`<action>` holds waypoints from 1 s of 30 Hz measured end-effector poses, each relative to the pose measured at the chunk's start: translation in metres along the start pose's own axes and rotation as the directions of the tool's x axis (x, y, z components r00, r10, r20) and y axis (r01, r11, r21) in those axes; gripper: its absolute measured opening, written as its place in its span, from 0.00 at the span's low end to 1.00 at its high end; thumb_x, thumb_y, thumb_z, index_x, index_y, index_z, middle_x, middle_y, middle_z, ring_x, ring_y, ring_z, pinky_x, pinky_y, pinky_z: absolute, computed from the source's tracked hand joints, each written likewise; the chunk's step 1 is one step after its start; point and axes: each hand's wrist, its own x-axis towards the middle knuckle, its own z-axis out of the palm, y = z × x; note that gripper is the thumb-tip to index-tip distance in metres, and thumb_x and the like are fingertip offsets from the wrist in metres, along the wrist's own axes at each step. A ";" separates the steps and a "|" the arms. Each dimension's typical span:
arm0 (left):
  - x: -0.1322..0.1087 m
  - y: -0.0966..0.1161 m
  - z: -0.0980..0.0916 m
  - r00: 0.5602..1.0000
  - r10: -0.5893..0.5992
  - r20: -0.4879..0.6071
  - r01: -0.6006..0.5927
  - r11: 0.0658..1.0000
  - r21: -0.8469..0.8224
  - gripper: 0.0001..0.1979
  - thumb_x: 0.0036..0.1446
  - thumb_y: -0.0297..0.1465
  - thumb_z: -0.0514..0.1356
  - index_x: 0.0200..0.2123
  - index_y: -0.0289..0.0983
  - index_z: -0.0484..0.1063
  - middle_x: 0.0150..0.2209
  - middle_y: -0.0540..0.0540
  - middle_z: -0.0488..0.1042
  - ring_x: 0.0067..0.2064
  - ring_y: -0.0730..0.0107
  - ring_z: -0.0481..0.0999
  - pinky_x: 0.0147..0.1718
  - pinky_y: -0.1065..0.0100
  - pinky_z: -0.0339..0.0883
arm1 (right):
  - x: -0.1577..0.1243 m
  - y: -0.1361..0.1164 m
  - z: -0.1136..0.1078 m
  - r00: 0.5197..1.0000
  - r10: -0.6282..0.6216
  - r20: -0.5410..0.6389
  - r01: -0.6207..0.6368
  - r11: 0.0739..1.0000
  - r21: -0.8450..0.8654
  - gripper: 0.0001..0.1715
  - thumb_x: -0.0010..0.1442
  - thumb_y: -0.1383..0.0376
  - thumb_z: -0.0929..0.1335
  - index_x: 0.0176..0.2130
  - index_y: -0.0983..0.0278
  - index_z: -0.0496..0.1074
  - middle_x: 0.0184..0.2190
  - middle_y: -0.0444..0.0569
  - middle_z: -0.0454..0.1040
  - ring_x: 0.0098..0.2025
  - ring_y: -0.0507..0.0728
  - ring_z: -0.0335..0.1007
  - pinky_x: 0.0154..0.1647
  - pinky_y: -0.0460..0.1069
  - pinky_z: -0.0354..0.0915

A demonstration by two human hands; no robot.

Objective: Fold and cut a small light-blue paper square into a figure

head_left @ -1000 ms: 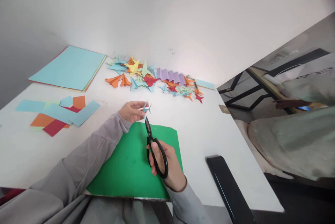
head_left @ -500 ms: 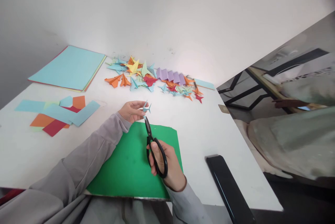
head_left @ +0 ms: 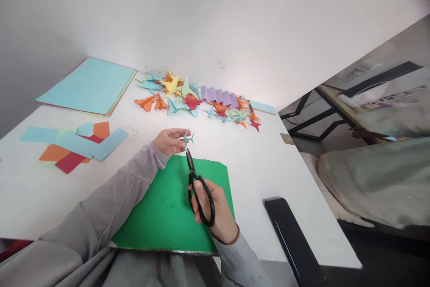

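Note:
A small light-blue folded paper piece (head_left: 189, 138) with thin pointed tips is pinched between the thumb and fingers of my left hand (head_left: 170, 142). My right hand (head_left: 215, 206) grips black-handled scissors (head_left: 192, 171), its thumb and fingers on the loops. The scissor tips point away from me and reach the lower end of the blue paper; whether the blades are around it is too small to tell. Both hands are over a green board (head_left: 161, 215) at the table's near edge.
Loose coloured paper strips (head_left: 76, 143) lie on the left of the white table (head_left: 255, 166). Behind them is a paper stack (head_left: 88, 85). Several folded paper figures (head_left: 191, 101) and a purple pleated paper (head_left: 219, 97) line the wall. A black case (head_left: 292, 237) rests at right; another person (head_left: 372, 179) sits beyond.
Almost nothing differs. Both hands, the blue paper piece and the scissors keep their places; the view has shifted only slightly.

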 end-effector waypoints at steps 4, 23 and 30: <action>0.000 0.000 0.000 1.000 -0.002 -0.004 0.002 1.000 0.001 0.20 0.27 0.11 0.64 0.28 0.32 0.75 0.33 0.45 0.75 0.29 0.73 0.72 0.26 0.70 0.65 | 0.000 -0.001 0.001 1.000 -0.013 0.002 0.013 1.000 -0.007 0.28 0.49 0.42 0.63 0.20 0.63 0.57 0.09 0.37 0.59 0.08 0.45 0.54 0.05 0.39 0.49; -0.001 0.001 0.003 0.999 0.011 -0.044 -0.011 1.000 -0.019 0.20 0.25 0.10 0.64 0.27 0.31 0.75 0.31 0.46 0.76 0.28 0.72 0.73 0.24 0.71 0.67 | 0.000 -0.001 0.001 1.000 0.006 0.000 -0.006 1.000 -0.019 0.28 0.48 0.41 0.63 0.22 0.63 0.56 0.09 0.36 0.59 0.07 0.45 0.53 0.05 0.39 0.49; -0.001 0.003 0.006 0.994 0.046 -0.103 -0.050 0.998 -0.042 0.19 0.27 0.10 0.62 0.27 0.31 0.75 0.29 0.47 0.75 0.26 0.73 0.74 0.24 0.71 0.67 | -0.003 0.002 -0.002 0.999 0.043 -0.006 -0.043 0.999 -0.030 0.28 0.47 0.41 0.63 0.24 0.63 0.59 0.09 0.36 0.60 0.08 0.46 0.54 0.06 0.41 0.49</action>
